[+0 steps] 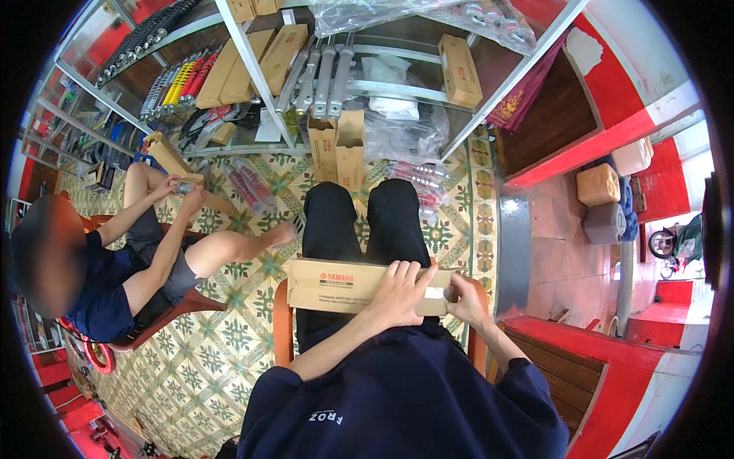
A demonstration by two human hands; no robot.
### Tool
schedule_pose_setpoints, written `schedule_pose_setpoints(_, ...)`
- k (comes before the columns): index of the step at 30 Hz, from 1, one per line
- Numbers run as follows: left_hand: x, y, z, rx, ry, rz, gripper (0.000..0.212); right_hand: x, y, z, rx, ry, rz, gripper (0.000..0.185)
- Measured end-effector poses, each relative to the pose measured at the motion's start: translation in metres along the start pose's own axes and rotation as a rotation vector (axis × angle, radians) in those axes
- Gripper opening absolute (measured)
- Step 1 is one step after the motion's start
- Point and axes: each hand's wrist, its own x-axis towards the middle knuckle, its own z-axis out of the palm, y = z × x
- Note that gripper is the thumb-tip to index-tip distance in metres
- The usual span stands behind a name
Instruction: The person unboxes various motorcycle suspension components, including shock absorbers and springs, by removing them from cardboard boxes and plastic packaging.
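Observation:
A long, narrow Yamaha cardboard box (327,285) rests across my thighs, its printed face up. My left hand (397,292) spans it right of the middle, with the fingers at the far edge and the thumb toward the near edge. At the right end, my right hand (467,301) grips the end of the box, where a flap seems to stand away. A small white label (434,292) sits between my two hands. What is inside the box is hidden.
On the left a seated person (114,275) handles a bagged part at an opened carton (166,155). Ahead, two upright cartons (337,150) stand before a glass shelf holding grey fork tubes (324,77). Bagged red shock absorbers (249,186) and bagged springs (421,178) lie on the tiles.

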Motion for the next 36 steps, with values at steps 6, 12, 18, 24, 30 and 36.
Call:
schedule_pose_setpoints(6, -0.007, -0.003, 0.006, -0.010, 0.045, 0.063, 0.103, 0.028, 0.016, -0.011, -0.216, -0.551, -0.135, 0.064)
schedule_pose_setpoints(12, -0.006, -0.009, 0.003, 0.049, 0.036, 0.074, 0.104, 0.061, 0.023, -0.003, -0.249, -0.893, 0.153, 0.062)
schedule_pose_setpoints(18, -0.005, -0.006, 0.006, 0.086, -0.002, 0.097, 0.107, 0.047, 0.058, 0.004, -0.445, -0.836, -0.142, 0.064)
schedule_pose_setpoints(24, -0.010, 0.000, 0.010, 0.144, -0.033, 0.136, 0.110, 0.038, 0.047, 0.011, -0.359, -0.808, -0.198, 0.063)
schedule_pose_setpoints(30, -0.016, 0.005, 0.009, 0.173, -0.086, 0.168, 0.107, 0.033, 0.036, 0.018, -0.322, -0.779, -0.221, 0.062)
schedule_pose_setpoints(36, -0.020, 0.004, 0.008, 0.143, -0.078, 0.184, 0.107, 0.024, 0.020, 0.014, -0.288, -0.718, -0.263, 0.061)
